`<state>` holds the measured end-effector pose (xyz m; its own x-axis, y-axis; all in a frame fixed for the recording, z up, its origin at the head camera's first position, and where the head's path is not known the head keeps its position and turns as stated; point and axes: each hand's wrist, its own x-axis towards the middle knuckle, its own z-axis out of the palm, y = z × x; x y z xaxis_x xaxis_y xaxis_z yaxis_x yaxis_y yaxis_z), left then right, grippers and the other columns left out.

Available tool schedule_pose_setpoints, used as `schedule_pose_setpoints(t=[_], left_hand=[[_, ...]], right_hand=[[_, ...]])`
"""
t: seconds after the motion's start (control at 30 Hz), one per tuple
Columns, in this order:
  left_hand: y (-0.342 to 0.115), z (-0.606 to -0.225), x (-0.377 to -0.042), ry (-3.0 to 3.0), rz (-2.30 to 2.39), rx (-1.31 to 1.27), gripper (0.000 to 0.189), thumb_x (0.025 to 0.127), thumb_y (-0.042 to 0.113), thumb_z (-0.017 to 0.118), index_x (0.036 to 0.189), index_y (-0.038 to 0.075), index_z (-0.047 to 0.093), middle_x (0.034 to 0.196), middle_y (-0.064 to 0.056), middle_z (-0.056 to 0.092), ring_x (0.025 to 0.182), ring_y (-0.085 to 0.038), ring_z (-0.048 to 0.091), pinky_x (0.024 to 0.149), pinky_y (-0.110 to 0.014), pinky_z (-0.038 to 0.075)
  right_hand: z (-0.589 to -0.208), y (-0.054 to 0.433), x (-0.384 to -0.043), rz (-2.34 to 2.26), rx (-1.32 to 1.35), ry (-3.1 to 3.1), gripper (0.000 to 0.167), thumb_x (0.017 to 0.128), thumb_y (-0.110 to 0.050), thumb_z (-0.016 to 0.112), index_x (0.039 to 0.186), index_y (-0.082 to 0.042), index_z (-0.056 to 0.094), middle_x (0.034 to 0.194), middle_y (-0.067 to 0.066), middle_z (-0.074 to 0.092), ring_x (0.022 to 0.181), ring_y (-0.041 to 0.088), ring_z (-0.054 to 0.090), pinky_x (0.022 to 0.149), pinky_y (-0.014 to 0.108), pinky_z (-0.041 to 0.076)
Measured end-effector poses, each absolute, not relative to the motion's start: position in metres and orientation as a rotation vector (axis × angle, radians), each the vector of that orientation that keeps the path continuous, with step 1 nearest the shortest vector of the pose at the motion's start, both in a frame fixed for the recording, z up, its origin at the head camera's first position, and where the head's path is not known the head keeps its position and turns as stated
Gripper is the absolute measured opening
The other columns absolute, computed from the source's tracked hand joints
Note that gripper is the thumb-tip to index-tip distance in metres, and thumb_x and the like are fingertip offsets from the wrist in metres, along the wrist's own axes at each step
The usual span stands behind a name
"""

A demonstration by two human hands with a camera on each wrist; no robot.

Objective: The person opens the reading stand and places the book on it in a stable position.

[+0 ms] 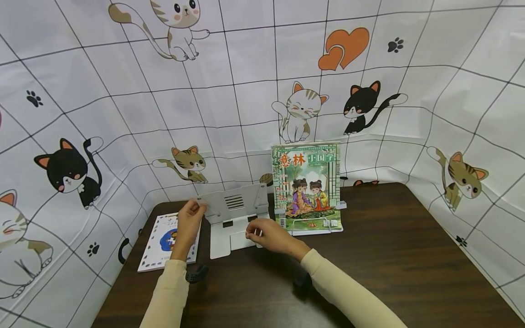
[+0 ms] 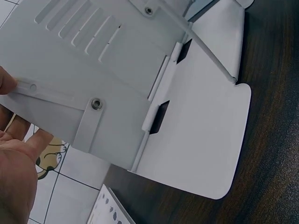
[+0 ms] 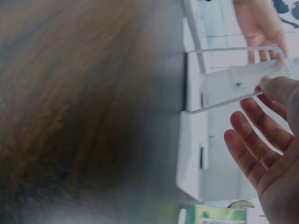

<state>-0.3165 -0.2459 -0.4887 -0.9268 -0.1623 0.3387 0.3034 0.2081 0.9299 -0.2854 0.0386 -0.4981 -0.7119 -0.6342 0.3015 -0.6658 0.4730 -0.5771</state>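
Observation:
A white metal book stand stands on the dark table, its slotted back plate (image 1: 235, 203) tilted up from the flat base (image 1: 220, 243). My left hand (image 1: 190, 226) pinches the back plate at its left upper corner, thumb on the hinged metal strip (image 2: 51, 95). In front of the base, my right hand (image 1: 270, 233) holds a thin white wire frame (image 3: 224, 103) between thumb and index finger. The other right fingers (image 3: 247, 154) are spread and loosely bent. That wire frame is raised from the base, where its end (image 2: 232, 79) meets the front edge.
To the right, a green illustrated magazine (image 1: 307, 182) leans upright on another stand, held by a wire at its foot. A white booklet (image 1: 157, 248) lies at the left, partly behind my left forearm. Behind the table hangs a cat-printed wall covering (image 1: 246, 105).

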Motion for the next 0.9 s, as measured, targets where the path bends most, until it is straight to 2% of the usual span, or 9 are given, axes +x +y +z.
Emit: schedule_pose_setpoints(t=[0.1, 0.27, 0.4, 0.57, 0.77, 0.9], left_hand=[[-0.248, -0.490, -0.315, -2.129, -1.767, -0.133, 0.021, 0.106, 0.007, 0.063, 0.121, -0.007, 0.068, 0.106, 0.008, 0.076, 0.103, 0.002, 0.070, 0.094, -0.011, 0.052], [-0.250, -0.490, -0.315, -2.116, -1.796, -0.166, 0.023, 0.106, 0.004, 0.064, 0.124, -0.009, 0.067, 0.104, 0.017, 0.074, 0.103, 0.003, 0.071, 0.098, -0.011, 0.051], [-0.251, -0.491, -0.316, -2.108, -1.818, -0.174, 0.022, 0.106, 0.003, 0.064, 0.122, -0.011, 0.067, 0.101, 0.015, 0.075, 0.100, 0.001, 0.071, 0.097, -0.012, 0.051], [-0.250, -0.492, -0.316, -2.113, -1.824, -0.202, 0.019, 0.105, 0.004, 0.064, 0.116, -0.011, 0.066, 0.098, 0.007, 0.075, 0.095, -0.005, 0.070, 0.092, -0.015, 0.053], [-0.251, -0.492, -0.313, -2.183, -1.760, -0.191, 0.016, 0.104, 0.009, 0.068, 0.103, -0.006, 0.065, 0.084, 0.001, 0.062, 0.080, -0.012, 0.056, 0.078, -0.020, 0.046], [-0.251, -0.492, -0.307, -2.220, -1.747, -0.152, 0.016, 0.104, 0.011, 0.069, 0.109, -0.004, 0.070, 0.091, 0.001, 0.069, 0.087, -0.012, 0.062, 0.083, -0.017, 0.048]], right_hand=[[-0.509, 0.037, -0.292, 1.050, 1.129, -2.698, 0.009, 0.108, -0.022, 0.066, 0.105, -0.018, 0.073, 0.097, -0.004, 0.074, 0.085, 0.005, 0.066, 0.075, 0.025, 0.055], [-0.517, 0.033, -0.298, 1.054, 1.010, -2.770, 0.012, 0.108, -0.020, 0.064, 0.109, -0.012, 0.074, 0.100, 0.002, 0.078, 0.085, 0.010, 0.069, 0.075, 0.028, 0.057], [-0.519, 0.029, -0.301, 1.059, 0.951, -2.804, 0.013, 0.107, -0.017, 0.065, 0.108, -0.008, 0.074, 0.094, 0.005, 0.077, 0.075, 0.010, 0.065, 0.069, 0.028, 0.053], [-0.522, 0.026, -0.304, 1.028, 0.884, -2.859, 0.014, 0.107, -0.016, 0.065, 0.107, -0.005, 0.073, 0.088, 0.005, 0.074, 0.068, 0.007, 0.054, 0.064, 0.025, 0.046], [-0.523, 0.027, -0.303, 1.112, 0.854, -2.881, 0.016, 0.107, -0.015, 0.064, 0.110, -0.004, 0.074, 0.089, 0.006, 0.075, 0.067, 0.007, 0.056, 0.062, 0.026, 0.047], [-0.524, 0.029, -0.301, 1.145, 0.856, -2.858, 0.016, 0.107, -0.015, 0.063, 0.110, -0.003, 0.074, 0.090, 0.007, 0.075, 0.067, 0.007, 0.057, 0.062, 0.027, 0.047]])
